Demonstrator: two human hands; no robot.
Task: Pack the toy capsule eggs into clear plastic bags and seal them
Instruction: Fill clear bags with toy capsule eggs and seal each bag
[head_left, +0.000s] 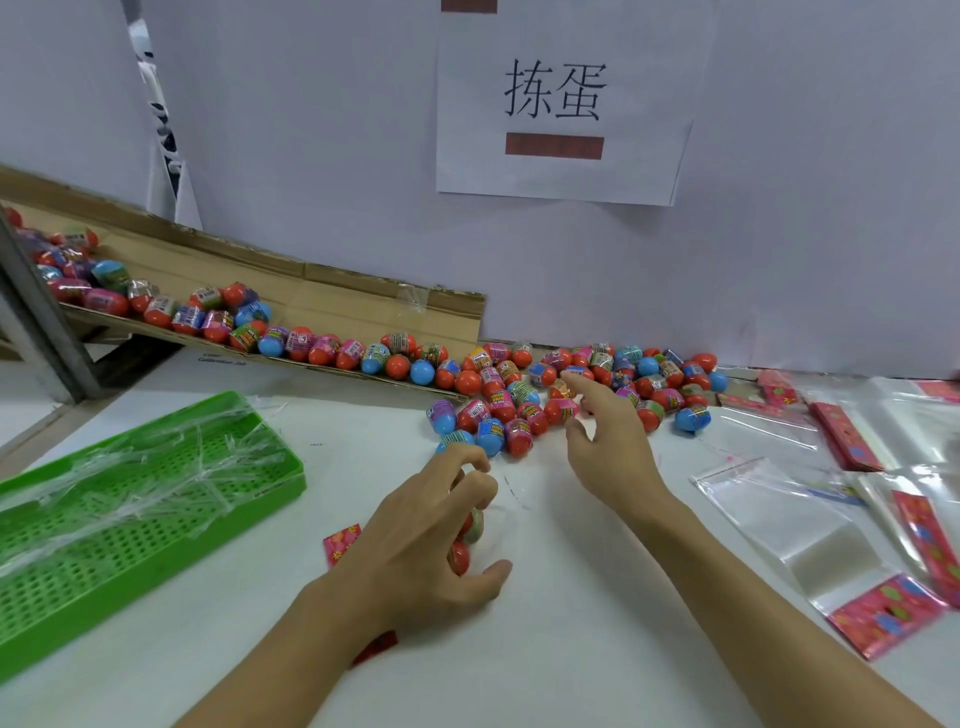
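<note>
1. White table (571, 649) backs onto a pale wall.
2. Eggs (519, 400) lie heaped beyond both hands.
3. Left hand (431, 540) curls around several eggs.
4. Right hand (608, 447) reaches, fingers loose, holding nothing.
5. Bags (789, 519) lie right.

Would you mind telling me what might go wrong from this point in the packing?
1. The left hand curls round several eggs at once; one could slip and roll across the table.
2. The right hand reaches open into the loose pile; a nudge could scatter eggs.
3. The bags lie off to the right, beyond both hands, so the held eggs must travel there.
</note>
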